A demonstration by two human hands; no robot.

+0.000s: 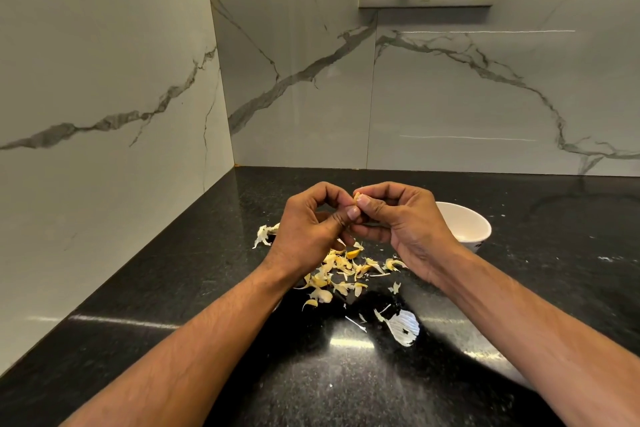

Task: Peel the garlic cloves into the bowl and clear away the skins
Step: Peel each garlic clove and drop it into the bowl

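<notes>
The black worktop is strewn with garlic skins beneath the raised hands. A garlic clove is pinched between the curled fingers of the left hand and right hand. A white bowl is seen just behind the right hand.

Garlic clove mostly concealed between fingertips of both hands. Bowl partly hidden behind right hand; contents not discernible. Both forearms cut off at bottom edge.

Soft light, glare on countertop
</notes>
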